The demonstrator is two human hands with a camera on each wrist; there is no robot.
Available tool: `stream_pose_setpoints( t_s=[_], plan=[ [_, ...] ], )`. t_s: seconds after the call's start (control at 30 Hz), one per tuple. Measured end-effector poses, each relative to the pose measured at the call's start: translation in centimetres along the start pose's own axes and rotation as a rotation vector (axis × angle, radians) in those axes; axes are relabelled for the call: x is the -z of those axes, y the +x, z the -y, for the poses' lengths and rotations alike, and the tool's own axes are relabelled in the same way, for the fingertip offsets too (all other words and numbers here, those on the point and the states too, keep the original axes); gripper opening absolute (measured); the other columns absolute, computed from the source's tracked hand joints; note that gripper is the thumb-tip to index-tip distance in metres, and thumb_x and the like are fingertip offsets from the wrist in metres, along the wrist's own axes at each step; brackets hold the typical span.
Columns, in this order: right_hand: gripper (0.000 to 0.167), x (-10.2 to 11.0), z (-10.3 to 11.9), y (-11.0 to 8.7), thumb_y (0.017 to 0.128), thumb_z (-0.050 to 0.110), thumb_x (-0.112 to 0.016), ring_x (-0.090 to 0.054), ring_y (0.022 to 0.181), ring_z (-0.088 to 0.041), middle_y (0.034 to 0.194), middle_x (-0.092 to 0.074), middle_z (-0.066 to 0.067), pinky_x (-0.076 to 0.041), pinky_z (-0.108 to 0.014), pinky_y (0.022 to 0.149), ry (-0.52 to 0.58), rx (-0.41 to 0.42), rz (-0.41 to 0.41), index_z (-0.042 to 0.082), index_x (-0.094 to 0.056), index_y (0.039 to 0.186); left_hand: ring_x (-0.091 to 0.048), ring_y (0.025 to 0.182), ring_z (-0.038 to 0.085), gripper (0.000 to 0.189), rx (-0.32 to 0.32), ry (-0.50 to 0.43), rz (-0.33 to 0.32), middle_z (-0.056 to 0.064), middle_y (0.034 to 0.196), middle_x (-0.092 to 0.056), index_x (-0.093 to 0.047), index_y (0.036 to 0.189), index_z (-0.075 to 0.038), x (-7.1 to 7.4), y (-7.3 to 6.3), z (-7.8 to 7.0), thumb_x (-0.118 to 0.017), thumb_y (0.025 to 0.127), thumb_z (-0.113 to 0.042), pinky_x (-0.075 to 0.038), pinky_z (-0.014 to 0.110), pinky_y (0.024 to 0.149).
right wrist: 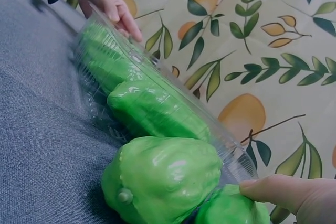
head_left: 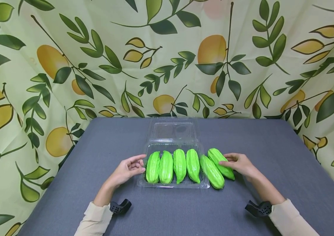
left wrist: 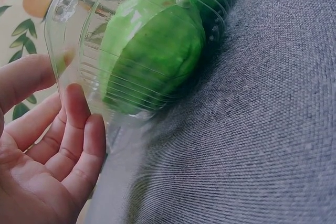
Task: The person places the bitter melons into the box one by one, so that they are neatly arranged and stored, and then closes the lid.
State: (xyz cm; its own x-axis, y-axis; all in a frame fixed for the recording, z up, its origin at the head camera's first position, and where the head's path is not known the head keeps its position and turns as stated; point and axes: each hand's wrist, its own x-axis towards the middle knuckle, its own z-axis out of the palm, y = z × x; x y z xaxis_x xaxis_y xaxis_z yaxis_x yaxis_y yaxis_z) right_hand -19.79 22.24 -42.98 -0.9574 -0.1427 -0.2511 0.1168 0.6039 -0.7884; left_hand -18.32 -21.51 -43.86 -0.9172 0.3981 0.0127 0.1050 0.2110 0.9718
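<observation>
My left hand [head_left: 128, 170] is at the left side of a clear plastic clamshell box [head_left: 173, 185], its fingertips at the rim. In the left wrist view the fingers [left wrist: 79, 103] lie against the box's edge, loosely bent. Inside the box several green ridged bitter melons [head_left: 166, 167] lie side by side, lengthwise. My right hand [head_left: 240, 164] pinches a bitter melon [head_left: 218, 160] lying slanted right of the box, thumb on its near side. Another bitter melon [head_left: 212, 172] leans on the box's right edge, between the held one and the box. Only the thumb [right wrist: 278, 190] shows in the right wrist view.
The box's transparent lid [head_left: 173, 131] is folded back behind it. Everything lies on a grey cloth-covered table [head_left: 119, 141]. A leaf-and-fruit patterned curtain [head_left: 167, 65] hangs behind and at both sides. Black wrist mounts [head_left: 121, 207] are on both arms.
</observation>
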Motion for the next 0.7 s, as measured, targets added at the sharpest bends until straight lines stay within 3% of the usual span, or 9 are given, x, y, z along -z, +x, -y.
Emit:
stream_pose_setpoints(
  t_s=[0.2, 0.4, 0.7],
  plan=[
    [0.065, 0.2, 0.1, 0.0, 0.089, 0.033, -0.068, -0.061, 0.110, -0.030, 0.127, -0.058, -0.030, -0.050, -0.023, 0.078, 0.013, 0.001, -0.012, -0.011, -0.049, 0.133, -0.057, 0.082, -0.003, 0.057, 0.003, -0.002, 0.000, -0.001, 0.098, -0.054, -0.044, 0.137, 0.011, 0.0, 0.0, -0.1, -0.066, 0.087, -0.003, -0.051, 0.012, 0.073],
    [0.066, 0.6, 0.3, -0.2, 0.089, 0.035, -0.067, -0.059, 0.112, -0.031, 0.128, -0.057, -0.029, -0.047, -0.022, 0.080, 0.003, 0.004, -0.026, -0.010, -0.049, 0.134, -0.056, 0.082, -0.003, 0.056, -0.008, 0.005, -0.002, -0.001, 0.098, -0.054, -0.043, 0.137, 0.012, 0.1, 0.1, 0.0, -0.066, 0.088, -0.002, -0.050, 0.012, 0.073],
    [0.067, 1.1, 1.0, -0.6, 0.091, 0.037, -0.065, -0.055, 0.120, -0.038, 0.134, -0.053, -0.029, -0.048, -0.038, 0.091, 0.015, -0.009, -0.031, -0.008, -0.046, 0.137, -0.057, 0.083, -0.003, 0.057, -0.004, -0.010, 0.006, -0.001, 0.097, -0.053, -0.042, 0.138, 0.012, 0.0, 0.1, 0.0, -0.066, 0.088, -0.002, -0.050, 0.012, 0.072]
  ],
)
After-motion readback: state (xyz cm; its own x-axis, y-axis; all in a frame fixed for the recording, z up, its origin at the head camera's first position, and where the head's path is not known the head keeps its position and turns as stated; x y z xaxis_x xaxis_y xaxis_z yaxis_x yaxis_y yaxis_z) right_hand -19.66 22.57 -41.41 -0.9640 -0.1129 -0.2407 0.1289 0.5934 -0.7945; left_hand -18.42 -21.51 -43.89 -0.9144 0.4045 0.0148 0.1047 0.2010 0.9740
